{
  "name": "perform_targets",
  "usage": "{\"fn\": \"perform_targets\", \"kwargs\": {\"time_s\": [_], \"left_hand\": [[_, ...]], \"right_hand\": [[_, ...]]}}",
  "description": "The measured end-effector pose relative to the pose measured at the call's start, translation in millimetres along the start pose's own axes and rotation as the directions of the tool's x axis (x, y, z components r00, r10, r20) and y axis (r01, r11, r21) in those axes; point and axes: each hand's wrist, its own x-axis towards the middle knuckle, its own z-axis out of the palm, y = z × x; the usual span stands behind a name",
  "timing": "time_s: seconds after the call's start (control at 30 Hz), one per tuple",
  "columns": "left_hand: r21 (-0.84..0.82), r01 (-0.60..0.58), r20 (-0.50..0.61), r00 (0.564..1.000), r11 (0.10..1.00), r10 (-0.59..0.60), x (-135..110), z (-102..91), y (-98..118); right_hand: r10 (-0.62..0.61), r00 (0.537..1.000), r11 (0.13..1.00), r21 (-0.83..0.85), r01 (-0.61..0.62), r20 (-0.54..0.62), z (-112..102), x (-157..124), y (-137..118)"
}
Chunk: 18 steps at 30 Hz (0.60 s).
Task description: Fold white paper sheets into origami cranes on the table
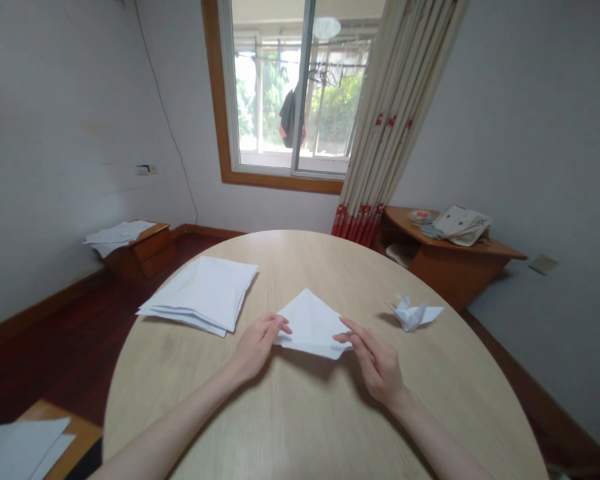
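Observation:
A white sheet of paper folded into a triangle lies near the middle of the round wooden table, its point away from me. My left hand pinches the sheet's left corner. My right hand pinches its right corner with thumb and forefinger. The near edge is lifted slightly off the table. A finished folded paper figure rests to the right, clear of both hands.
A stack of white sheets lies on the table's left. More paper sits on a low surface at the lower left. A low cabinet with papers stands left, a corner desk and curtain right.

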Motion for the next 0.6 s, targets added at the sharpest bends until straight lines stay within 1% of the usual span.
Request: {"fn": "perform_targets", "kwargs": {"time_s": [0.07, 0.13, 0.23, 0.33, 0.43, 0.6], "left_hand": [[0.014, 0.019, 0.025, 0.999, 1.0, -0.02, 0.3, 1.4, -3.7], [0.051, 0.024, 0.048, 0.998, 0.998, -0.027, 0.5, 2.3, -6.7], [0.131, 0.015, 0.089, 0.996, 0.991, -0.027, 0.5, 2.8, -9.3], [0.22, -0.019, 0.124, 0.992, 0.975, -0.009, -0.3, 3.0, -10.6], [0.306, -0.051, 0.149, 0.989, 0.951, 0.005, -1.2, 3.6, -11.9], [0.435, -0.13, 0.181, 0.982, 0.891, 0.055, -1.7, 5.0, -16.0]], "right_hand": [[0.006, 1.0, 1.0, 0.019, -0.007, 0.017, -0.6, -0.4, 0.1], [0.041, 0.998, 0.998, 0.035, -0.043, 0.047, -0.6, -1.0, 0.4], [0.097, 0.988, 0.994, 0.039, -0.103, 0.121, 1.4, -1.7, 1.7], [0.113, 0.969, 0.993, 0.02, -0.12, 0.22, 4.9, -2.4, 3.9], [0.121, 0.93, 0.992, -0.007, -0.127, 0.347, 7.1, -2.1, 4.4], [0.131, 0.836, 0.99, -0.032, -0.135, 0.532, 7.8, 2.2, 0.1]]}}
